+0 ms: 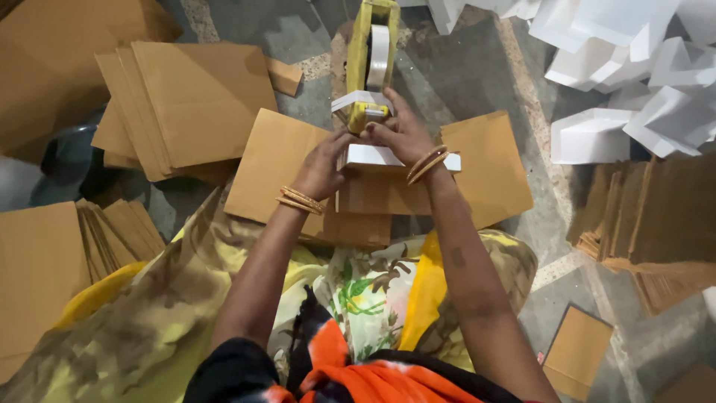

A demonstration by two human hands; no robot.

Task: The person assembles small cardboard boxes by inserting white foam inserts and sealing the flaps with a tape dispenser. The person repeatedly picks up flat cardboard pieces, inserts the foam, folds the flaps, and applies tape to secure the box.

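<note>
My left hand [322,166] grips the left end of a small white folded box [373,156] held above brown cardboard sheets [485,164] on my lap. On the box's far edge rests my right hand [400,133], its fingers at the front of a yellow tape dispenser [369,63] with a white tape roll. A strip of tape runs from the dispenser down to the box. Gold bangles circle both wrists.
Stacks of brown cardboard sheets [186,104] lie at the left, and more [45,261] lie at the near left. Folded white boxes [634,67] pile up at the top right. A ribbed brown stack [656,224] stands at the right. A single brown sheet [578,351] lies on the stone floor.
</note>
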